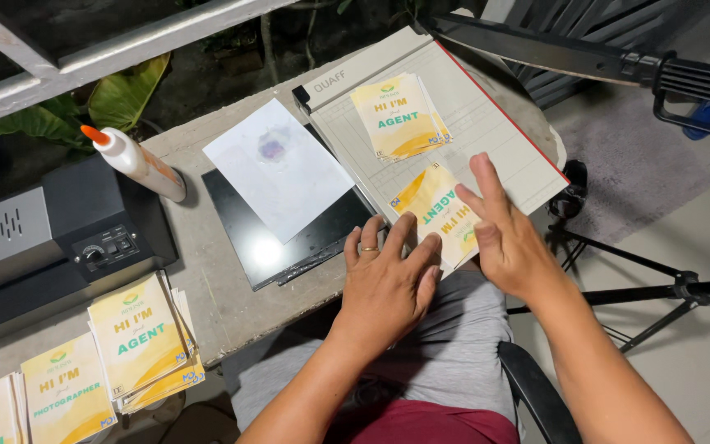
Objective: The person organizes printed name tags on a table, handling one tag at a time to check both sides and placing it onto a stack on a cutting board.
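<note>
1. Left hand (388, 284) lies flat, fingers (353, 251) spread and gripping nothing, on the near edge of the grey concrete bench (207, 279), fingertips touching a glossy yellow-and-white card (435, 210).
2. Right hand (507, 242) hovers open over that card's right side, fingers straight, holding nothing.
3. Card rests on the gridded trimmer (495, 140), near a neat stack (394, 115) of similar cards.
4. White sheet (277, 168) overlaps a shiny black board (289, 238).

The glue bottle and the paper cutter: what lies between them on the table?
In the head view, a white sheet lies between the glue bottle and paper cutter, resting partly on a black board.
</note>
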